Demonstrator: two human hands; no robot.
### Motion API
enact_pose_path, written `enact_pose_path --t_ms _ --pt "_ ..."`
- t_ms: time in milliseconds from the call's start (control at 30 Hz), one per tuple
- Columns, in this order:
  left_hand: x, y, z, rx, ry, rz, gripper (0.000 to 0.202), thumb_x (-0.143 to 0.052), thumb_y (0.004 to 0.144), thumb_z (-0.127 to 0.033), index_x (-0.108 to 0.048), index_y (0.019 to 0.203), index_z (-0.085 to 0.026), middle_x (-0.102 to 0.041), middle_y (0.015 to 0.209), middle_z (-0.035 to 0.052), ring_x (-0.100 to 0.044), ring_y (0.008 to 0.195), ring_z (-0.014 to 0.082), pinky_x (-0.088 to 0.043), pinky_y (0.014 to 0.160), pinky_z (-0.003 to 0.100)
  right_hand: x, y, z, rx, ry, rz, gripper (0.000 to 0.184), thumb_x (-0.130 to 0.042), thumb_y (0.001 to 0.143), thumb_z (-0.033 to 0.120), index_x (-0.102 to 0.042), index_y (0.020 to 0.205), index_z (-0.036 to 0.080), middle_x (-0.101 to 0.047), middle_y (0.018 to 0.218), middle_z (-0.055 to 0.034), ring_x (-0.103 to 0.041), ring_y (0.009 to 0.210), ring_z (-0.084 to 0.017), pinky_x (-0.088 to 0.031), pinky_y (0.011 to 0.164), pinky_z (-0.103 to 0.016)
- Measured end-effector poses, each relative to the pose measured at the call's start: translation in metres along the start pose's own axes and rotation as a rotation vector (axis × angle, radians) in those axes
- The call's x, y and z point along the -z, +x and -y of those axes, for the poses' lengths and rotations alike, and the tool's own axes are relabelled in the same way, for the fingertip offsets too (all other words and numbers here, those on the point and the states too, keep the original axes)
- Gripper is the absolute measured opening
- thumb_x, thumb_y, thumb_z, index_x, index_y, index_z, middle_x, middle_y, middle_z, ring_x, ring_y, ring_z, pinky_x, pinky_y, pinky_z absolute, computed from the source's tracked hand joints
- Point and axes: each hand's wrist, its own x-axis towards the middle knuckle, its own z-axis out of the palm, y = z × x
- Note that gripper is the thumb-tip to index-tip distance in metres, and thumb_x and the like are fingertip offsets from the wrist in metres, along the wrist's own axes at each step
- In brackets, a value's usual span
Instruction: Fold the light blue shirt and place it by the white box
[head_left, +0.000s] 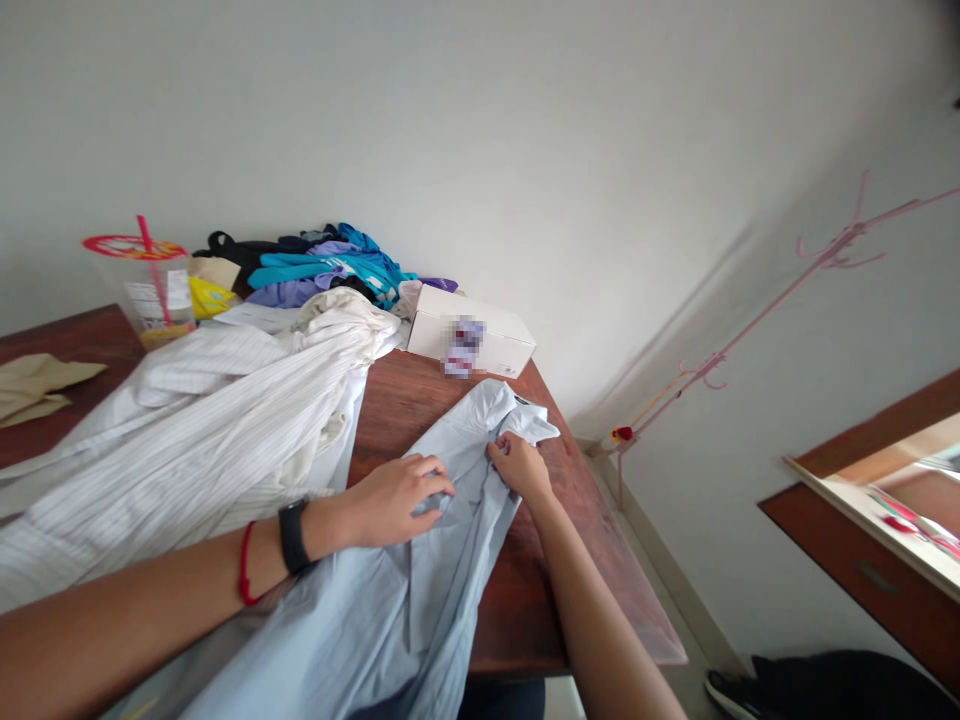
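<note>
A light blue collared shirt [442, 560] lies lengthwise across the wooden table, its collar at the far end and its lower part hanging toward me. My left hand [394, 502], with a black band and a red string at the wrist, rests on the shirt front with fingers apart and slightly bent. Near the collar, my right hand [519, 466] is closed on the shirt's fabric, thumb and fingers pinched together. Left of it, a white striped garment [217, 420] lies loosely bunched, partly covered by my left forearm.
Behind stand a white box [480, 335] and a heap of blue, purple and black clothes [322, 265]. At the left are a plastic cup with a red straw [154, 295] and brown paper [45, 385]. A pink coat rack [712, 365] leans across the right side, beyond the table edge.
</note>
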Motion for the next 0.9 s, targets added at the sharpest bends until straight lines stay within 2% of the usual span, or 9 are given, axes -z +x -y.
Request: enact_pose_path --t_ms 900 --pt "-0.0001 -0.0001 0.0006 0.001 0.001 0.006 0.027 -0.067 0.09 -0.024 -0.07 0.117 -0.027 -0.065 0.123 0.0051 -0.066 0.105 0.0238 -0.05 0.097 0.034 -0.0018 0.0028 -0.001 -0.009 -0.003 0.007 0.026 -0.052 0.094 0.047 -0.066 0.093 0.024 -0.075 0.093 -0.0067 -0.07 0.097 -0.027 -0.042 0.07 -0.03"
